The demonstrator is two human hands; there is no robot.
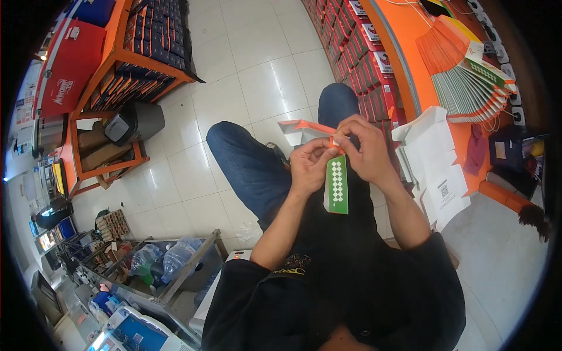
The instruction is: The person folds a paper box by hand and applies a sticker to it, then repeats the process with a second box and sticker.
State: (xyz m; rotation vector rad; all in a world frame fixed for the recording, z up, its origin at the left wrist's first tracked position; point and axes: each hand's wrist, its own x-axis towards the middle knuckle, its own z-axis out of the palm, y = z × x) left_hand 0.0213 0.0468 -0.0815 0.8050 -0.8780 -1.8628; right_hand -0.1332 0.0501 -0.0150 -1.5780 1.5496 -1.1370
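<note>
Above my lap, both hands hold one folded paper piece, a green and white checkered panel [337, 184] with an orange and white flap [304, 132] at its upper end. My left hand [311, 165] pinches it from the left, near the orange middle part. My right hand [364, 149] pinches the same part from the right, its fingertips close to my left ones. The green panel hangs down below my fingers. The exact fold between the fingertips is hidden.
At the right, an orange table [413, 64] bears a fanned stack of similar green and orange pieces [468, 76]. White unfolded cardboard [436, 169] lies right of my right forearm. Red boxes [366, 64] are stacked beside the table. A dark bin [143, 121] and orange shelf [120, 55] stand left.
</note>
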